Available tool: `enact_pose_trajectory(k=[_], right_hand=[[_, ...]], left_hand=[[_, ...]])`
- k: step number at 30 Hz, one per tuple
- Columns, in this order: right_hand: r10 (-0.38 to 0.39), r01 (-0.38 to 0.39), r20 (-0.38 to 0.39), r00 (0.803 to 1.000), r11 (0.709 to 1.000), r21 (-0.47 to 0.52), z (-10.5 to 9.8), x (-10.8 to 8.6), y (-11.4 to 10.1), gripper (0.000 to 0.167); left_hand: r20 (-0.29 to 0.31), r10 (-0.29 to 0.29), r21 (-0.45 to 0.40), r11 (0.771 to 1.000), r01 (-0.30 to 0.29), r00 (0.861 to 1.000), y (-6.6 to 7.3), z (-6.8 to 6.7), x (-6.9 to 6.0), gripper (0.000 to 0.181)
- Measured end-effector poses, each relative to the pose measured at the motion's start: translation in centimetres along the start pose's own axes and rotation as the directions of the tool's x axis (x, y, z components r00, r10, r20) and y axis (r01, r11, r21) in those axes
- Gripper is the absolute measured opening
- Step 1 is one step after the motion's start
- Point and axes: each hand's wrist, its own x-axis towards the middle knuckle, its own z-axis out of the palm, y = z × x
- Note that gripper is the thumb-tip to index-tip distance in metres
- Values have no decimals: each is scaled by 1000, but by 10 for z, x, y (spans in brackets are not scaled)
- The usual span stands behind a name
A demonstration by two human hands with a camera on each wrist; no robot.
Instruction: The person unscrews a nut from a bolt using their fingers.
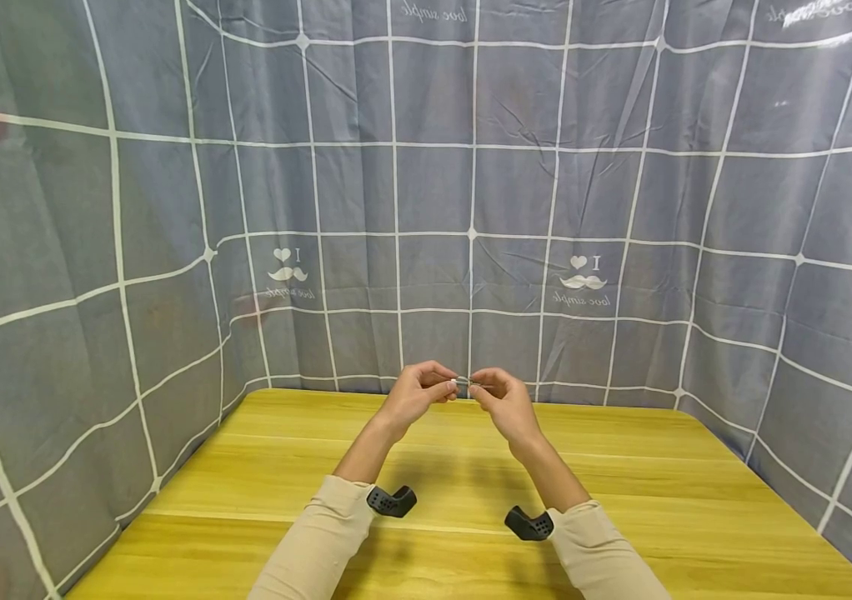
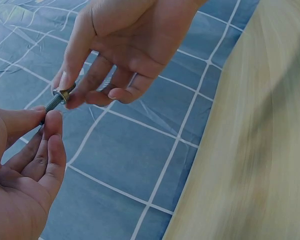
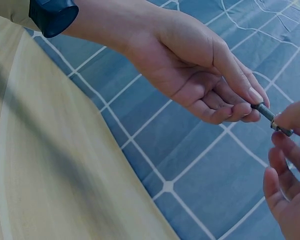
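Observation:
Between both raised hands is a grey threaded bolt (image 2: pixel 52 104), with a brass-toned nut (image 2: pixel 65 94) around its shank. My left hand (image 1: pixel 413 397) pinches one end of the bolt between thumb and fingertips, which hide that end. At the other end, the thumb and index finger of my right hand (image 1: pixel 507 406) pinch the nut. Its remaining fingers are loosely bent and hold nothing. In the right wrist view, a short length of the bolt shows past the nut (image 3: pixel 274 123), on the right hand's side.
Below the hands lies a yellow wood-grain table (image 1: pixel 291 467). A grey curtain (image 1: pixel 433 192) with white grid lines hangs behind the table and at both sides. Black wrist devices (image 1: pixel 392 502) sit at both beige sleeves (image 1: pixel 321 542).

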Motion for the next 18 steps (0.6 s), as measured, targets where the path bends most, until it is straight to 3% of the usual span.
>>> enact_pose_trajectory(k=[11,18], right_hand=[[-1,1,6,1000,1000,0,0,1,1,17],[-7,7,19,1000,1000,13,1,2,3,24]], left_hand=[[-2,0,11,1000,0,1000,1,0,-1,18],[-3,13,13,1000,-13,1000,1,-1,-1,17]])
